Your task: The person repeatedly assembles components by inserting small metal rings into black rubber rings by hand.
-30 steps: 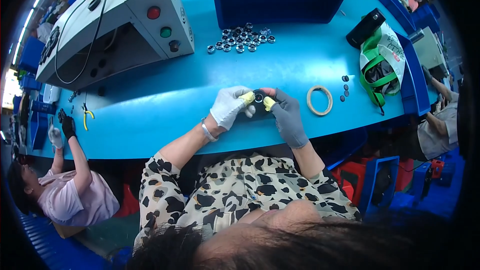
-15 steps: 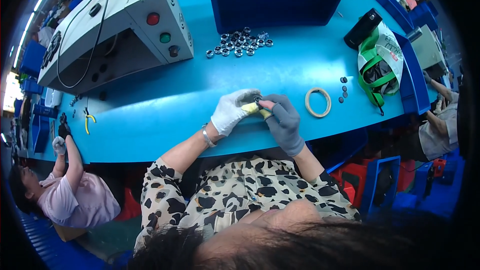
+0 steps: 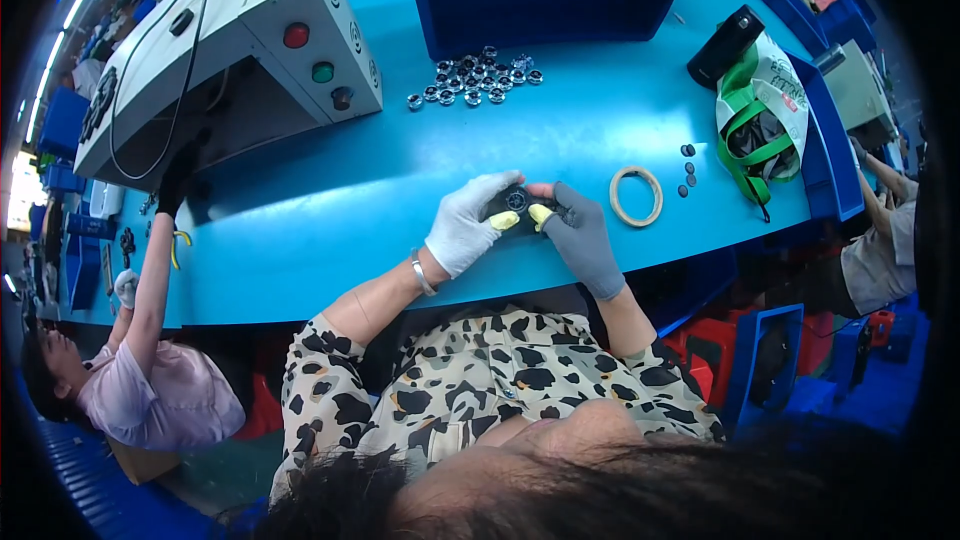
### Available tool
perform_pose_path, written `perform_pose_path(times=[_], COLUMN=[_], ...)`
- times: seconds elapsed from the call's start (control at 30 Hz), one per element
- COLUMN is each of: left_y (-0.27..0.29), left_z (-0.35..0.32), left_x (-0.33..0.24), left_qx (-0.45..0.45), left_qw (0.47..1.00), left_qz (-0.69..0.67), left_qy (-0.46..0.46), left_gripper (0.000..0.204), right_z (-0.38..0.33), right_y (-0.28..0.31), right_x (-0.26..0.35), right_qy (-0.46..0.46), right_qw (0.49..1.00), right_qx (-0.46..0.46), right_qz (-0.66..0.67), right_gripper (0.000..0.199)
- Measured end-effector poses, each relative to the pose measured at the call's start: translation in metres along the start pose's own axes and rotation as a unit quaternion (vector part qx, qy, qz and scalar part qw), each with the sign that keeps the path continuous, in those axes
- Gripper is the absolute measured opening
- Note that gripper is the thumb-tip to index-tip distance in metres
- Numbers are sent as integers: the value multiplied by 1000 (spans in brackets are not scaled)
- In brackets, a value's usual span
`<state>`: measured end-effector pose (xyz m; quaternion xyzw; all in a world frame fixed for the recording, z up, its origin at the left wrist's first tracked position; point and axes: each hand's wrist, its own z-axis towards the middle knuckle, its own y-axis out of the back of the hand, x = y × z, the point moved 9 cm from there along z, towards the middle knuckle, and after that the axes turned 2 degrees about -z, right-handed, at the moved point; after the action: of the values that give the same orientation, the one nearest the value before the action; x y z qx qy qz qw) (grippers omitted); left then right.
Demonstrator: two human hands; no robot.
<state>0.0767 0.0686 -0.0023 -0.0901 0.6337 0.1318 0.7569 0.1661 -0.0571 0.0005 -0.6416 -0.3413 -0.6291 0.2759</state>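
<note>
A small round black part [image 3: 516,200] with a spoked-looking face is between my two hands, just above the near part of the blue table. My left hand [image 3: 466,228], in a white glove with a yellow thumb tip, is closed on its left side. From the right, my right hand [image 3: 584,245] pinches at its edge; it wears a grey glove with a yellow thumb tip and a bare fingertip. The fingers partly cover the part, so its exact kind is unclear.
Shiny round metal pieces [image 3: 474,80] lie before a large blue bin [image 3: 550,0]. A tape roll [image 3: 636,197], several black discs [image 3: 690,180], a bag [image 3: 785,90] and a black bottle [image 3: 725,45] are right. Left, a co-worker's arm [image 3: 155,270] reaches into a white machine [image 3: 270,10].
The black part's round face now shows between my hands, and my right thumb and fingers have shifted around its edge. At left, the co-worker's dark-gloved hand has moved up into the machine's opening.
</note>
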Motion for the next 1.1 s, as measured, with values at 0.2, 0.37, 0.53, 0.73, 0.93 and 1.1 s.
perform_pose_path(times=[0.2,0.37,0.53,0.73,0.93,1.1], left_y=[4,4,-3,-7,2,-2], left_z=[6,3,-6,-14,-19,-18], left_x=[-21,-26,-34,-38,-33,-37], left_qx=[-44,-42,36,132,71,126], left_qw=[983,937,924,915,931,901], left_qz=[173,319,366,379,355,415], left_qy=[-43,-132,-106,-36,-47,19], left_gripper=[49,41,33,42,46,51], right_z=[3,5,-3,-10,-16,-18], right_y=[-2,-8,-14,-20,-22,-25], right_x=[8,29,35,43,44,35], right_qy=[-20,128,224,261,218,174], right_qw=[999,976,937,908,914,927], right_qx=[-8,3,13,45,54,72], right_qz=[27,-176,-269,-324,-339,-324], right_gripper=[21,18,19,18,26,35])
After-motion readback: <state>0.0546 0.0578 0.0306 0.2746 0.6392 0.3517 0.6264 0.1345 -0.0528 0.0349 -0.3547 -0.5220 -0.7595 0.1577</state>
